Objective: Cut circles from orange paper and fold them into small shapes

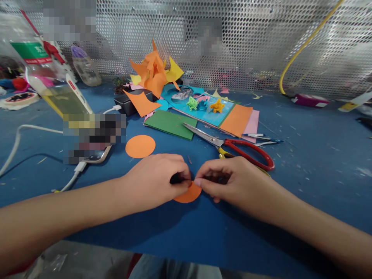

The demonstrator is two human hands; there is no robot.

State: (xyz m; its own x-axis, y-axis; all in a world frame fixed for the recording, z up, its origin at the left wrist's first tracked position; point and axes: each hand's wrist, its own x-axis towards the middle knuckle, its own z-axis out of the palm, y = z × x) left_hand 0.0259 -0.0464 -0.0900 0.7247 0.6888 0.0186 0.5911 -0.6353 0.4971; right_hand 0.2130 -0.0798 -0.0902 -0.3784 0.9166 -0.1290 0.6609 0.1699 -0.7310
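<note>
Between my two hands is an orange paper disc [187, 196], its upper part hidden behind my fingers. My left hand [162, 176] pinches it with thumb and forefinger from the left. From the right, my right hand [229, 176] pinches the same paper at nearly the same spot. A second orange paper circle [140, 146] lies flat on the table just beyond my left hand. Scissors with red and yellow handles [213, 140] rest beyond my right hand, their blades pointing away to the left across a green paper stack [171, 124].
Behind lie orange paper scraps [152, 71], a blue sheet [200, 112] with small folded paper stars [217, 105], and pens [263, 138]. A bottle of yellow liquid [62, 97] and a phone on a cable [100, 155] stand left. Perforated metal [247, 50] closes the back.
</note>
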